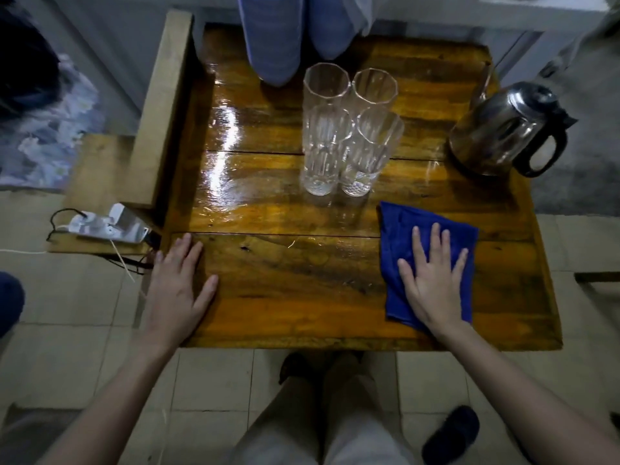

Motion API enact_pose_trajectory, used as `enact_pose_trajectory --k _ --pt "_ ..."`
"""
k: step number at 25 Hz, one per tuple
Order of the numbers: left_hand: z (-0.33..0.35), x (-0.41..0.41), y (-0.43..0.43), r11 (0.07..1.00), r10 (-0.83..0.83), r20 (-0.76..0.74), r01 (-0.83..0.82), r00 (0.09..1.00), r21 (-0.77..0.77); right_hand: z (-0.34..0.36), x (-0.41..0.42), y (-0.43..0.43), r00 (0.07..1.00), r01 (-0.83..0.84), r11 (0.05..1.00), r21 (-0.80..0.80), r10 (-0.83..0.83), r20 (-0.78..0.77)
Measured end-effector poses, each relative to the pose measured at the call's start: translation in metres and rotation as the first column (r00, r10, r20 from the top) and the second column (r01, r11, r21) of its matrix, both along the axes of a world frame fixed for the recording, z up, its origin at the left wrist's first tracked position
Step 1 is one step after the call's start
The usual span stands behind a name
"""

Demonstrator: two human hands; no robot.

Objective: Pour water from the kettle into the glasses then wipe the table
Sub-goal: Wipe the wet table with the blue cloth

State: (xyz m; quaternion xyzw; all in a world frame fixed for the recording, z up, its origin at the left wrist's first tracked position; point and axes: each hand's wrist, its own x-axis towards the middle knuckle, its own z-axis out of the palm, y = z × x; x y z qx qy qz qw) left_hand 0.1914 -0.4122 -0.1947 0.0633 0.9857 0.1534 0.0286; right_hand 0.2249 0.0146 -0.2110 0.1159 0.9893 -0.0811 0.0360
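Observation:
Several tall clear glasses (pixel 349 129) stand grouped at the middle of the glossy wooden table (pixel 285 317). A steel kettle (pixel 503 129) with a black handle stands at the table's right edge, spout pointing away. A blue cloth (pixel 402 229) lies flat on the near right of the table. My right hand (pixel 432 280) presses flat on the cloth, fingers spread. My left hand (pixel 177 290) rests flat on the table's near left corner, holding nothing. Whether the glasses hold water is hard to tell.
A wet sheen (pixel 221 162) covers the table's left half. A blue slipper-like object (pixel 273 35) sits at the far edge. A lower wooden shelf with a power strip (pixel 107 226) and cables adjoins the left side. Tiled floor and a dark slipper (pixel 451 434) lie below.

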Motion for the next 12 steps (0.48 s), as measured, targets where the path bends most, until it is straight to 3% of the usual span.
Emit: enact_pose_trajectory --k 5,12 --pt "0.003 0.000 -0.001 1.000 -0.005 -0.025 0.005 1.000 0.008 -0.002 -0.005 -0.043 1.000 -0.012 1.000 0.001 0.012 -0.011" --pt "-0.001 -0.002 -0.003 0.999 0.015 0.010 -0.016 1.000 0.041 0.002 -0.023 -0.105 0.979 -0.205 0.978 0.024 0.205 0.004"
